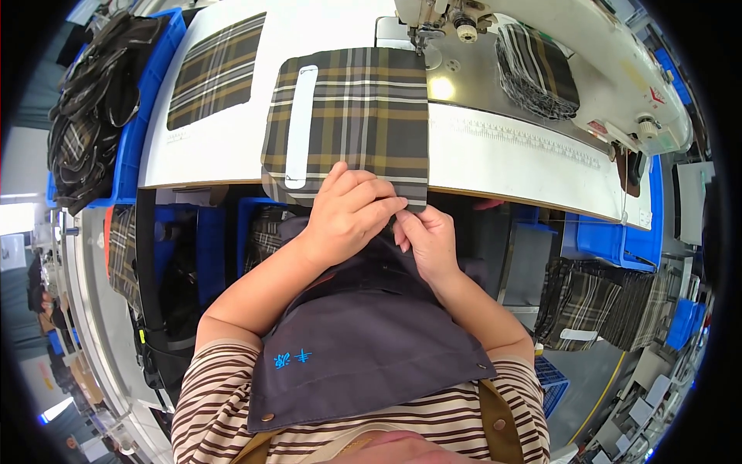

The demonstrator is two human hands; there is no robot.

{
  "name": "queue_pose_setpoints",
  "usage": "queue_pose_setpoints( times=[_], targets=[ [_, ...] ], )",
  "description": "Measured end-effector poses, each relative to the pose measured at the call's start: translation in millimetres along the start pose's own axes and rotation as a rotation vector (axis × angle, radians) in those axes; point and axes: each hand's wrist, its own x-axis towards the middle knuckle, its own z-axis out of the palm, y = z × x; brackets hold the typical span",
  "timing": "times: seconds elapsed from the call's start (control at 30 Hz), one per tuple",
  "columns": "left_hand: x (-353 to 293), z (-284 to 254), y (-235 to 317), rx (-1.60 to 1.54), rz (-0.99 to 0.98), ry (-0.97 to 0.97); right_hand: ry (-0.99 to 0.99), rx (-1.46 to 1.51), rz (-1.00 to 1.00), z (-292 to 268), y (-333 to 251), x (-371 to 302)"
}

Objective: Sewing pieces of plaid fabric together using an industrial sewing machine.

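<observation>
A dark plaid fabric panel with a long white strip along its left side lies on the white table, its far right corner by the sewing machine's needle area. The panel's near edge hangs over the table front. My left hand is closed at this near edge, fingers pinching near the right corner. Just beside it, my right hand pinches the same corner between thumb and fingers. The fingertips of both hands nearly meet, and the exact grip is partly hidden.
Another plaid piece lies at the table's left, beside a blue crate heaped with dark pieces. A stack of plaid pieces sits under the machine arm. A ruler strip runs along the table. More plaid panels hang at right.
</observation>
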Motion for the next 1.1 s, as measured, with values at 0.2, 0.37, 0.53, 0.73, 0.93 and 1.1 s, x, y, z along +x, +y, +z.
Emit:
queue_pose_setpoints(
  times=[0.2, 0.37, 0.53, 0.73, 0.93, 1.1],
  targets=[
    [-0.6, -1.6, 0.2, 0.024, 0.014, -0.016, -0.004, -0.037, -0.006, -0.4, -1.4, 0.0],
    [1.1, -1.7, 4.4, 0.003, 0.001, 0.001, -0.058, -0.125, -0.037, -4.2, -4.5, -1.4],
    [0.0, 1.2, -0.1, 0.008, 0.021, 0.051, 0.073, -0.710, -0.531, -13.7, -15.5, 2.3],
    [-0.4, -4.5, 0.7, 0.036, 0.032, 0.046, 0.101, -1.199, -1.202, -39.1, -34.1, 16.2],
    [9.2, -14.1, -4.8, 0.024, 0.024, -0.051, -0.100, -1.391, -1.288, -32.9, -52.6, 19.3],
    [44.2, -16.6, -23.5, -0.075, -0.122, -0.294, -0.202, -1.498, -1.232, -29.8, -66.6, 21.1]
  ],
)
